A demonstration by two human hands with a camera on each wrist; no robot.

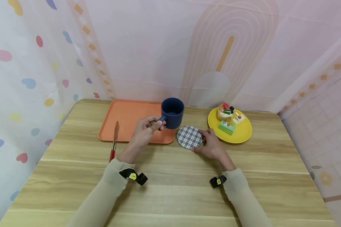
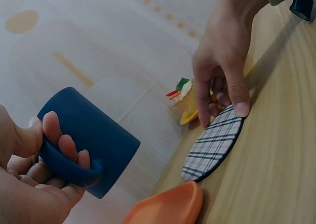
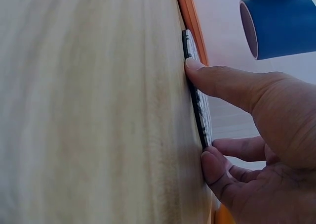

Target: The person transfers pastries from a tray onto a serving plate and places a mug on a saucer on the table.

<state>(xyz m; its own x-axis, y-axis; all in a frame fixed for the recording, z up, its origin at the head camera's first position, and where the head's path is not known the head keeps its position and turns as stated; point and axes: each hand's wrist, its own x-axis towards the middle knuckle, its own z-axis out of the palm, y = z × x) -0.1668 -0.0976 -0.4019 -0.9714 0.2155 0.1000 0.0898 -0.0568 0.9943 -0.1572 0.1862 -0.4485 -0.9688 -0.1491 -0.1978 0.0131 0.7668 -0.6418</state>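
Note:
My left hand [image 1: 144,130] grips a dark blue mug [image 1: 174,115] by its handle, fingers hooked through the loop. In the left wrist view the mug [image 2: 94,135] is raised off the table, against the backdrop. My right hand [image 1: 211,145] pinches a round plaid coaster [image 1: 188,137] by its edge, thumb on the near side and fingers on the far side. From the right wrist view, the coaster's dark rim [image 3: 196,103] lies flat, close along the wooden tabletop. The coaster sits just right of an orange tray [image 1: 130,110].
A yellow plate [image 1: 245,134] at the back right bears a cupcake [image 1: 225,112], a green cake slice [image 1: 226,127] and a small white cake [image 1: 238,118]. A red-handled knife [image 1: 112,154] lies with its blade over the tray's left part. A patterned cloth [image 1: 147,47] stands behind the table.

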